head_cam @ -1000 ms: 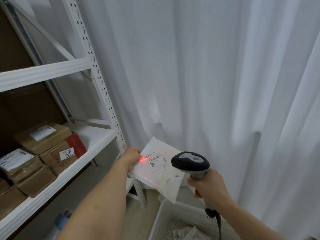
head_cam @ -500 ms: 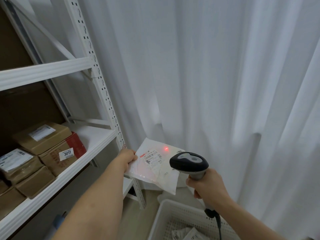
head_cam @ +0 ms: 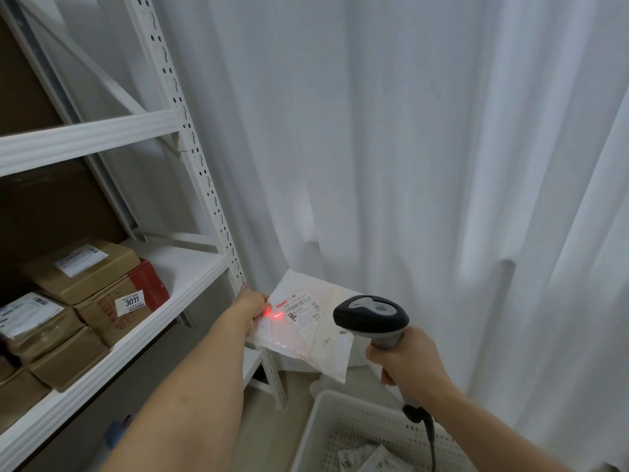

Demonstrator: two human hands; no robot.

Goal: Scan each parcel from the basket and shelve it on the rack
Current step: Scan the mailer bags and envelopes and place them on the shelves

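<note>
The left hand (head_cam: 250, 310) pinches the left edge of a white plastic parcel (head_cam: 306, 330), holding it up in the air between the rack (head_cam: 190, 158) and the basket (head_cam: 340, 424), with its printed label (head_cam: 301, 310) facing the camera. The fingers curl round the edge of the bag; how many sit behind it I cannot tell. The right hand (head_cam: 405, 362) is wrapped round the grey handle of a barcode scanner (head_cam: 371, 318), whose dark head points towards the parcel, just to its right. A black cable (head_cam: 430, 441) hangs from the bottom of the handle. A red light spot (head_cam: 270, 313) falls at the left edge of the label, partly on the left fingertips.

The white basket stands on the floor below the scanner, with what look like more wrapped parcels (head_cam: 371, 458) inside, though only their tops show. To the left, the white metal rack carries several brown cardboard boxes (head_cam: 85, 270) on its lower shelf, one bearing a sticker reading 3011 (head_cam: 131, 303). A white curtain (head_cam: 408, 148) hangs behind everything.
</note>
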